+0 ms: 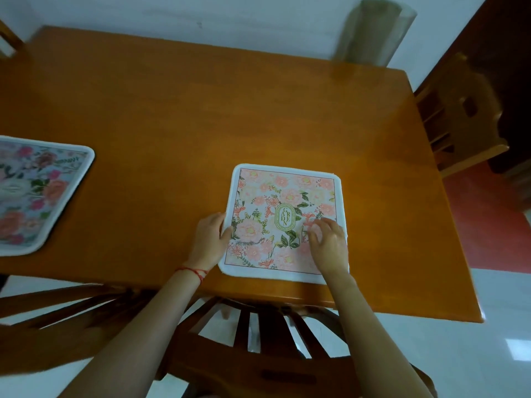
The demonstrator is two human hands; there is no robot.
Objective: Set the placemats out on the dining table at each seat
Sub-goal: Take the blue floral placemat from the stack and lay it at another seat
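A square placemat (283, 196) with a pink floral print, white border and a green "GARDEN" oval lies flat near the front edge of the orange wooden dining table (201, 110). My left hand (211, 235) grips the mat's left edge, thumb on top. My right hand (327, 242) rests on the mat's right half with fingers spread, pressing down. A second floral placemat (34, 193), with brighter pink and red flowers, lies at the table's left, partly cut off by the frame.
A wooden chair (258, 354) stands tucked under the table's front edge below my arms. Another chair (459, 116) stands at the table's right end. A grey rolled sheet (370, 33) leans against the white wall behind the table.
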